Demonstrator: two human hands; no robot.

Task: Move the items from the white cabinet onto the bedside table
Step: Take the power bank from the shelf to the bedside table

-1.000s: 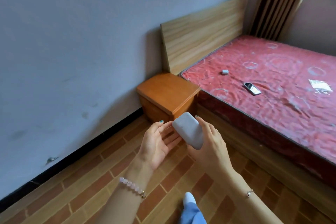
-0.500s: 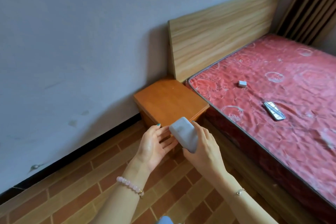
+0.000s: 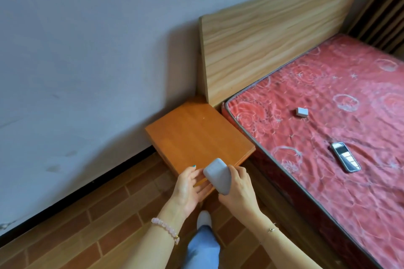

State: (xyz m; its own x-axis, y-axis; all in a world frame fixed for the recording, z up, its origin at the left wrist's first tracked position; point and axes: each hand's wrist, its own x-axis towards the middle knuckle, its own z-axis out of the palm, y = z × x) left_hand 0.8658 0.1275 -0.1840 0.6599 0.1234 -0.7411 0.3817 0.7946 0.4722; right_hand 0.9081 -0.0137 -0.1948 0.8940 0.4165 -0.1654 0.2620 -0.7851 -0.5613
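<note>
A pale grey rounded slab, like a power bank [image 3: 217, 175], is held at the near edge of the orange wooden bedside table [image 3: 196, 135]. My right hand [image 3: 239, 190] grips it from the right, fingers curled round its side. My left hand [image 3: 188, 185] is beside it on the left, palm up, fingers relaxed and touching its edge. The table top is bare. The white cabinet is out of view.
A bed with a red patterned mattress [image 3: 338, 116] and a light wood headboard [image 3: 273, 35] stands right of the table. On the mattress lie a small white box [image 3: 302, 112] and a phone [image 3: 345, 159]. Grey wall behind, brick-pattern floor [image 3: 98, 225] below.
I have come closer to the bedside table. Both hands have carried the grey slab forward until it is over the table's near edge.
</note>
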